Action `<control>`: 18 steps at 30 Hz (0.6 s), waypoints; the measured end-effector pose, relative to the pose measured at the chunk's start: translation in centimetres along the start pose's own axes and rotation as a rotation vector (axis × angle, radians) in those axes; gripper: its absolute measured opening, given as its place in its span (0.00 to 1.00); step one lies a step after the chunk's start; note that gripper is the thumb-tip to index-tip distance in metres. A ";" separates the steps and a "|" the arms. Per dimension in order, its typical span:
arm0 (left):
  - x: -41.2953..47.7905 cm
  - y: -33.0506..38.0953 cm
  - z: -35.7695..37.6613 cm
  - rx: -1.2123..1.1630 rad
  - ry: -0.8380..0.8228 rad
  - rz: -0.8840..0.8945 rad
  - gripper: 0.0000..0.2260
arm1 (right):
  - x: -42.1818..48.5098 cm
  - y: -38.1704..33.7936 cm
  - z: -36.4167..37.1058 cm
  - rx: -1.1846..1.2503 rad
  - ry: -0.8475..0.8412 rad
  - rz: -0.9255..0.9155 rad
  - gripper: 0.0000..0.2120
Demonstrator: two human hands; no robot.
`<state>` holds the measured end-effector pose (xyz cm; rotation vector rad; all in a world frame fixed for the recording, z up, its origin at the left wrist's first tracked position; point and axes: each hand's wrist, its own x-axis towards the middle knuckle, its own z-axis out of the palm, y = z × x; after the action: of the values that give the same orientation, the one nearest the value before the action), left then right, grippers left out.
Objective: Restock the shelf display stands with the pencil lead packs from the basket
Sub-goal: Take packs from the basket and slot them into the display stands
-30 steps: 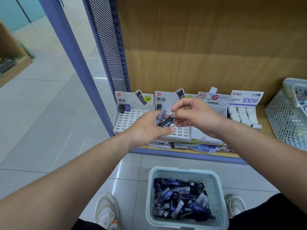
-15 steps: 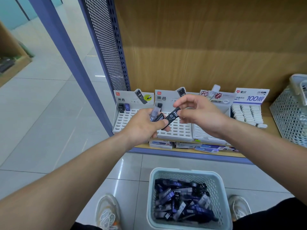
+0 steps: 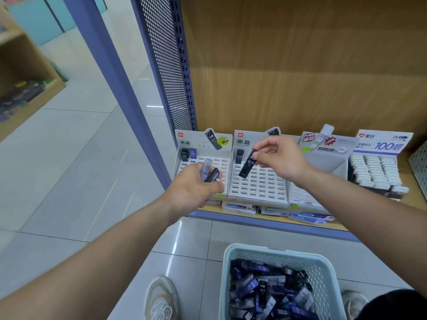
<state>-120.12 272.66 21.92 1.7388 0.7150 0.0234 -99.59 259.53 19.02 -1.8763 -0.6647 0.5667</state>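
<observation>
Over the middle stand point(image 3: 261, 188) on the shelf point(image 3: 231, 217), the right hand point(image 3: 282, 158) pinches a black pack point(image 3: 248, 163) by its upper end between thumb and fingertips. The other fingers are loosely curled. The pack hangs tilted, its lower end just above the stand's slots and apart from them; white "0.7" print shows on its face. One black pack point(image 3: 239, 156) stands upright in the back row of this stand, at its left end.

Lower and to the left, the left hand point(image 3: 194, 188) is curled in a closed grip round a clear pack point(image 3: 205, 168) and a dark pack point(image 3: 213, 174). Both stick up from the fist side by side, in front of the left stand point(image 3: 196, 144). That stand has two packs point(image 3: 188, 154) upright in its back left corner, one black and one blue.

Right of the middle stand sits a third stand point(image 3: 323, 158), and beyond it a fourth stand point(image 3: 374, 169) filled with rows of white-capped packs. Flat boxes point(image 3: 307, 219) lie on the shelf under the stands' front edges.

Down on the tiled floor point(image 3: 69, 181), the pale basket point(image 3: 231, 255) sits near the person's feet, between the left shoe point(image 3: 161, 299) and the right shoe point(image 3: 353, 303). It holds a loose heap of lead packs point(image 3: 265, 289), black, blue and clear.
</observation>
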 end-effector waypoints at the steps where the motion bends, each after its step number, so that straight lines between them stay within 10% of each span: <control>1: 0.0 -0.1 -0.4 0.007 0.015 -0.001 0.05 | 1.0 0.3 0.8 -0.027 0.011 0.000 0.06; 18: -0.4 -3.6 -7.3 -0.029 0.249 -0.049 0.05 | 12.2 3.1 17.9 -0.294 -0.085 -0.186 0.07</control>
<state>-124.79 279.24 21.11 1.7066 0.9346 0.2188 -101.64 278.60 8.57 -2.0411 -1.0121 0.4483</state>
